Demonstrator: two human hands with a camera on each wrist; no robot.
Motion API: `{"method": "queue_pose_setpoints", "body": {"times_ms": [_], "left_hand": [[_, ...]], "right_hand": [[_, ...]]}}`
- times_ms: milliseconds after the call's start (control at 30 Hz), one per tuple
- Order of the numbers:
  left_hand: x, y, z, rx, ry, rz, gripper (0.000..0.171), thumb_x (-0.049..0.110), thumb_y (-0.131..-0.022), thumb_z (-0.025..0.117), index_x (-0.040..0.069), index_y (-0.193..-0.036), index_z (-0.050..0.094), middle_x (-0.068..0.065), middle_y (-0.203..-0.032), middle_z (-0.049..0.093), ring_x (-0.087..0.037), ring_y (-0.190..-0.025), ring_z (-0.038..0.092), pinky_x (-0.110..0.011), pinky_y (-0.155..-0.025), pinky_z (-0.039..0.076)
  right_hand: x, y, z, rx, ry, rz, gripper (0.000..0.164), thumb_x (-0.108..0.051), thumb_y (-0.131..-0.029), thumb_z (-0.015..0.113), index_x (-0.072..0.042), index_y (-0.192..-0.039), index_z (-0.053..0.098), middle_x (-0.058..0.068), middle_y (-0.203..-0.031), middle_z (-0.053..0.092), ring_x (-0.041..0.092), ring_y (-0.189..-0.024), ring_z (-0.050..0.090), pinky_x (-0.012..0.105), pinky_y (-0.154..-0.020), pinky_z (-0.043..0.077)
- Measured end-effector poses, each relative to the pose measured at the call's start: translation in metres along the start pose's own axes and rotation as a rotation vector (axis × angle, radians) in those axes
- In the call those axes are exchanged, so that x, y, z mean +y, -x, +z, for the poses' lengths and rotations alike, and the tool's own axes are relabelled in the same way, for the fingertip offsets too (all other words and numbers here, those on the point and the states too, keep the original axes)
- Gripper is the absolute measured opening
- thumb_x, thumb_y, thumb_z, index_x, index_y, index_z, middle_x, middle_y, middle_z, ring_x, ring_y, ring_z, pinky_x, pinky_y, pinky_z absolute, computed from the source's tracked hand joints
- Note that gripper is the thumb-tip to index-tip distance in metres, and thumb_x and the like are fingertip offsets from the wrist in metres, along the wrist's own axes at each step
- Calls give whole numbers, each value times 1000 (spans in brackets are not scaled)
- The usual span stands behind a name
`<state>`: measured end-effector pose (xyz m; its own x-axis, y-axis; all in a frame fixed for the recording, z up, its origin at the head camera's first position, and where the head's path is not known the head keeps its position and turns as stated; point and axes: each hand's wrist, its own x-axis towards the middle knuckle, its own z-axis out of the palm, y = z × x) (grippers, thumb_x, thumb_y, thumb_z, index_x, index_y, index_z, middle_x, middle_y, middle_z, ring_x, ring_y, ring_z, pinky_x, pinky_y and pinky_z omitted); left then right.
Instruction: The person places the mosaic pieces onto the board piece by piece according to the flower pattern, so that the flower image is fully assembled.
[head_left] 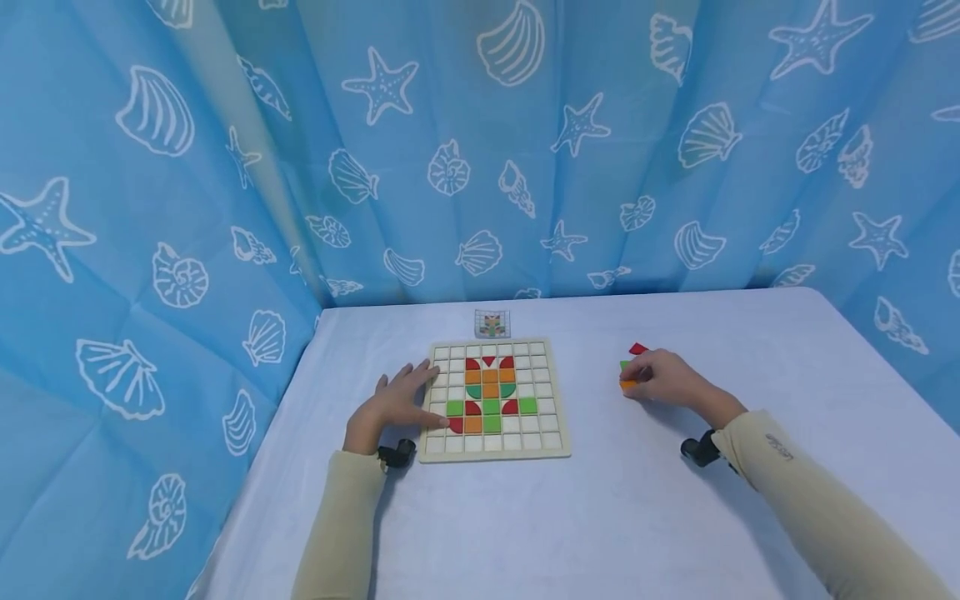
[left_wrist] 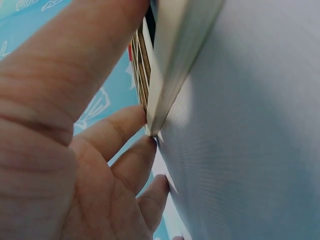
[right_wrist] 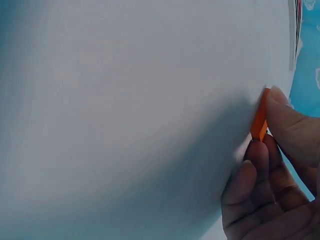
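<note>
A square tile board lies on the table, its grid partly filled with red, orange and green tiles in a flower shape. My left hand rests on the board's left edge, fingers spread and the thumb over a red rounded tile. In the left wrist view, the fingertips touch the board's pale side edge. To the right of the board, my right hand pinches an orange tile between thumb and fingers, low over the table. Beside that hand lie a red triangular tile and a green tile, partly hidden by the fingers.
A small pattern card with a similar flower picture lies just behind the board. The white-covered table extends in front and to the right. A blue curtain with shells and starfish hangs behind and at the sides.
</note>
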<state>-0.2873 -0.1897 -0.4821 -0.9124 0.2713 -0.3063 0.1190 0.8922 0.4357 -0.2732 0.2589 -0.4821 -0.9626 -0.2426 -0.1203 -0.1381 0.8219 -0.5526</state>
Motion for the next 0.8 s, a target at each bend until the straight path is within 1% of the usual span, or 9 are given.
{"method": "queue_pose_setpoints", "body": {"times_ms": [233,300,500,633,800], "left_hand": [[3,2,0,6,-3,1,103,50,-71,84,23,-156,32,-4,-166,20,-33,-155,7,-65,-120,1],[3,3,1,13,-1,2,102,49,-71,84,23,-156,33,-4,-166,20,-33,-154,8,-65,-120,1],[-1,3,8,-2,-22,16,102,52,-72,83,23,-155,33,-4,-166,20,-33,-154,9,-66,-120,2],[0,4,9,10,-13,13,102,50,-71,84,22,-155,34,-4,-166,21,-33,-154,10,-66,-120,2],[2,5,3,22,0,7,102,48,-71,85,22,-155,34,-4,-166,21,-34,-154,9,-65,-120,1]], "right_hand": [[0,-9,6,35,-12,40,27,-17,-85,78,-5,-108,73,15,-108,68,29,-96,59,42,-86,56],[1,-9,8,40,-24,66,26,-18,-85,77,-5,-108,73,15,-109,68,30,-97,58,43,-87,55],[1,-3,15,11,-56,142,23,-18,-86,77,-6,-106,72,16,-110,65,30,-99,56,44,-88,53],[-1,-3,15,22,-61,149,23,-17,-86,77,-6,-106,72,15,-109,65,31,-99,55,45,-88,53],[-5,-8,10,25,-62,146,24,-17,-86,76,-6,-106,71,15,-109,65,31,-99,55,46,-89,53]]}}
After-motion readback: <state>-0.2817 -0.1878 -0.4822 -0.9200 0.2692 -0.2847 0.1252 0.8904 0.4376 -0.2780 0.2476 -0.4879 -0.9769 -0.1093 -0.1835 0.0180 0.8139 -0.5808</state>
